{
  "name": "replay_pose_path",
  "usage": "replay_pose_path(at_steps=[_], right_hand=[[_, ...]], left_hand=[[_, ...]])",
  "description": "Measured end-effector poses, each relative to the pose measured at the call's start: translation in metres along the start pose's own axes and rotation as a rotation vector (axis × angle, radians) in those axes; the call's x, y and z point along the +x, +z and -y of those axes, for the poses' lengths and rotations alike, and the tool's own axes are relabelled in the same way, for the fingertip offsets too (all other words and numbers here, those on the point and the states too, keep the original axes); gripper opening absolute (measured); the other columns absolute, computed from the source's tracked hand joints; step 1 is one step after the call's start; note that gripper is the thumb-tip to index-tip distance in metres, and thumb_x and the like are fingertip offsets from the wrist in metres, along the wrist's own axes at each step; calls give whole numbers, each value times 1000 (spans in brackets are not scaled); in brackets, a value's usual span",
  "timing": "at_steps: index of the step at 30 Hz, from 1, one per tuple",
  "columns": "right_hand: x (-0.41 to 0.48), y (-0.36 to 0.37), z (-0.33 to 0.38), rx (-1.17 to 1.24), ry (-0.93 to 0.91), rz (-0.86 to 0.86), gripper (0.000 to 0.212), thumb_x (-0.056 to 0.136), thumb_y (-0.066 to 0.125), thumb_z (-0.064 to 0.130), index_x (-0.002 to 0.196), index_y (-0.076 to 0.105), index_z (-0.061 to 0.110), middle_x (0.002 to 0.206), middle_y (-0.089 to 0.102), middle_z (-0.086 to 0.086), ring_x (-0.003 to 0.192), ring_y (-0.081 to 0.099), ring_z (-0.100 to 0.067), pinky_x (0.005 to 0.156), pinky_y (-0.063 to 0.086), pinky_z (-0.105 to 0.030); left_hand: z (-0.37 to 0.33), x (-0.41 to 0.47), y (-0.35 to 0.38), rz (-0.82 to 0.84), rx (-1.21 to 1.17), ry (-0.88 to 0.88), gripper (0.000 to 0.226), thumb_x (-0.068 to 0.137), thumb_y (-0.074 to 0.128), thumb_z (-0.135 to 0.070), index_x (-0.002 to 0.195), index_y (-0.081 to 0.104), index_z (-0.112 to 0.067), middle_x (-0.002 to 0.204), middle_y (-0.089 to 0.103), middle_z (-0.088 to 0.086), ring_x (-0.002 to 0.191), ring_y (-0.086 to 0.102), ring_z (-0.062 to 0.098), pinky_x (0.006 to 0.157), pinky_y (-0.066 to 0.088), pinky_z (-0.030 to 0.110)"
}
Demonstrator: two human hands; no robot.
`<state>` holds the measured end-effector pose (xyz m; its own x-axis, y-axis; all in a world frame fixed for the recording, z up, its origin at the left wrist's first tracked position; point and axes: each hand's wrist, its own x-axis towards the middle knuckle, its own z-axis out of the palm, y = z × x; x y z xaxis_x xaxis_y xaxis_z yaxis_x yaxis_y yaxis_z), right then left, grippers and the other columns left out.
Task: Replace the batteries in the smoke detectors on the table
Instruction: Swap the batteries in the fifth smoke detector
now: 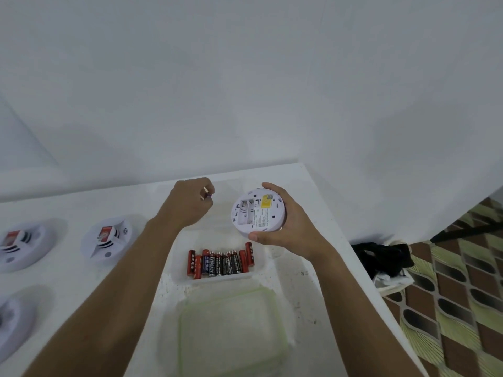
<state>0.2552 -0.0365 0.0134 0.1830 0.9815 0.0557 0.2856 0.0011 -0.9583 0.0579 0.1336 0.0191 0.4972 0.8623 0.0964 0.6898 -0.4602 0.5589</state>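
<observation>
My right hand [285, 227] holds a white round smoke detector [258, 210] above the table, back side up, with its battery bay bare and a yellow label on it. My left hand [190, 205] is closed in a fist beside it, to the left, with a small battery [208, 195] partly showing between the fingers. Below both hands a clear plastic container [261, 263] holds several red and black batteries [220, 262].
Three more white smoke detectors lie on the white table at the left: one [107, 240], another [20, 246], and a third [11, 325] at the left edge. A green-rimmed clear lid [231, 330] lies near me. Beyond the table's right edge are a patterned floor and a dark bundle [381, 254].
</observation>
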Motion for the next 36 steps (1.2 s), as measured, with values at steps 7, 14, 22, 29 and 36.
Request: replay_pose_path(at_steps=[7,14,22,29,36], right_hand=[[-4,-2,1,5,1,-20,94,65,93,16,144,42,27,126,60,24,122,56,1,97,51,-20],[-5,-1,2,10,-39,17,93,67,91,10,144,42,23,132,59,6,123,58,-12,96,55,-29],[-9,-3,3,40,-46,52,89,68,89,-3,142,45,19,128,63,2,120,61,-13,91,54,-26],[-10,1,7,35,-85,20,87,64,88,5,140,47,18,122,65,13,117,62,-10,88,54,-23],[-11,5,7,39,-104,-12,85,63,87,9,138,48,13,118,65,15,114,62,-8,86,54,-20]], left_hand=[[-30,-36,-3,-120,-395,259,23,98,56,-14,108,72,-28,101,64,-10,88,62,6,76,51,19],[-46,-51,-9,129,-848,168,16,76,82,-13,89,73,-9,92,71,11,92,61,45,82,52,55],[-46,-56,-10,188,-818,155,27,89,68,-12,115,70,-12,95,74,4,91,70,15,82,55,24],[-51,-57,2,-118,-852,63,18,74,80,-26,80,70,-12,77,74,6,74,69,23,72,57,36],[-57,-66,15,-120,-747,110,4,82,74,-31,80,75,-28,87,69,-3,77,64,18,65,53,27]])
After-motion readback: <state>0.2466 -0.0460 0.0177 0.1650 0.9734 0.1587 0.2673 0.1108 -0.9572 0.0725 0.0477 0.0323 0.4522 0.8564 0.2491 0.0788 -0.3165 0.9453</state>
